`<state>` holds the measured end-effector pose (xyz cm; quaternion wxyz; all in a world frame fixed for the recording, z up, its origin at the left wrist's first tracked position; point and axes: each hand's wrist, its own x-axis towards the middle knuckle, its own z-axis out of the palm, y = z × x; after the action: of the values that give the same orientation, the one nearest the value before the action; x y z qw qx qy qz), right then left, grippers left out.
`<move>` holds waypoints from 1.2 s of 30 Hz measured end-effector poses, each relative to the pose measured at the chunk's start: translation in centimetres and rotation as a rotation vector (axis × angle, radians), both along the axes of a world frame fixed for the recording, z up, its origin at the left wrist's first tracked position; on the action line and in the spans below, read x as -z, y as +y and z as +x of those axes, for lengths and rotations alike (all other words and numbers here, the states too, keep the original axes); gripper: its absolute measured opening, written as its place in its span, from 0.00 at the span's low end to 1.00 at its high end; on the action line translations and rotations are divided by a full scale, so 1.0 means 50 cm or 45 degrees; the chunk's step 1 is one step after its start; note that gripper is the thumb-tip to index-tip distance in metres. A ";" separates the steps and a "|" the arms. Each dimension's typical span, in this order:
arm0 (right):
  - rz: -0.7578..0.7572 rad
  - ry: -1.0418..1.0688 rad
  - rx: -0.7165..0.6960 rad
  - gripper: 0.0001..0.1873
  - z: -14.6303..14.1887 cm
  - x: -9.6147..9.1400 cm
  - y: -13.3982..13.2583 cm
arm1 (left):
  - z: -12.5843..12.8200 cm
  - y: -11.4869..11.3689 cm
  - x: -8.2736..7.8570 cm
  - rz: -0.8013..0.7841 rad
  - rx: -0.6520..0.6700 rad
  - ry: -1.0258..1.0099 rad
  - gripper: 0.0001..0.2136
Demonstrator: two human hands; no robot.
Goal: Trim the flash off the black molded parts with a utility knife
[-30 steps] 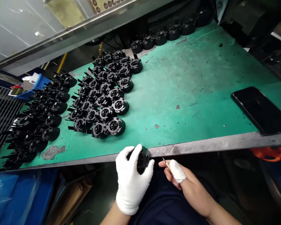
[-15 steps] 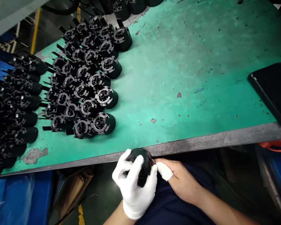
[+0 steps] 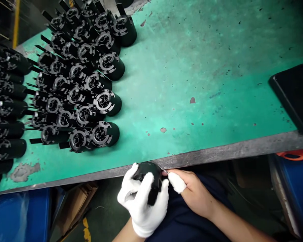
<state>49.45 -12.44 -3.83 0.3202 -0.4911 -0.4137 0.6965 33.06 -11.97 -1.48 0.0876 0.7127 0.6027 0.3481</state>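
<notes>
My left hand (image 3: pixel 147 210), in a white glove, is wrapped round a black cylindrical plastic housing (image 3: pixel 151 168) at the table's front edge. Its fingers are bent over the housing's upper side. My right hand (image 3: pixel 199 195) is bare except for a white cover on the thumb. Between its thumb and fingers it pinches a thin metal blade (image 3: pixel 164 170), whose tip meets the right rim of the housing. Most of the blade and the housing's lower side are hidden by my hands.
Rows of similar black housings (image 3: pixel 106 102) stand on the left of the green table (image 3: pixel 171 77). A black flat case (image 3: pixel 295 97) lies at the right. Orange scissor-like handles (image 3: pixel 294 154) rest on a blue bin (image 3: pixel 296 178) below. Cardboard (image 3: pixel 77 205) sits under the table's left side.
The camera view has shifted, so the rows of housings sit further left in the picture. The housing has tilted slightly in my left hand; both hands keep their hold.
</notes>
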 end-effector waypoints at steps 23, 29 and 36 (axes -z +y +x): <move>0.001 -0.016 -0.053 0.17 0.012 0.003 0.012 | 0.001 0.011 -0.006 -0.017 0.009 0.045 0.28; -0.062 -0.167 -0.058 0.17 -0.002 -0.004 0.005 | -0.009 0.022 -0.005 0.052 0.090 0.067 0.28; -0.063 -0.062 -0.003 0.17 0.001 -0.004 -0.008 | -0.015 0.021 -0.001 0.073 0.157 0.015 0.27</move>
<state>49.51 -12.85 -3.63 0.2969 -0.5151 -0.4045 0.6950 32.29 -10.94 -1.44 0.0849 0.7526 0.5480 0.3552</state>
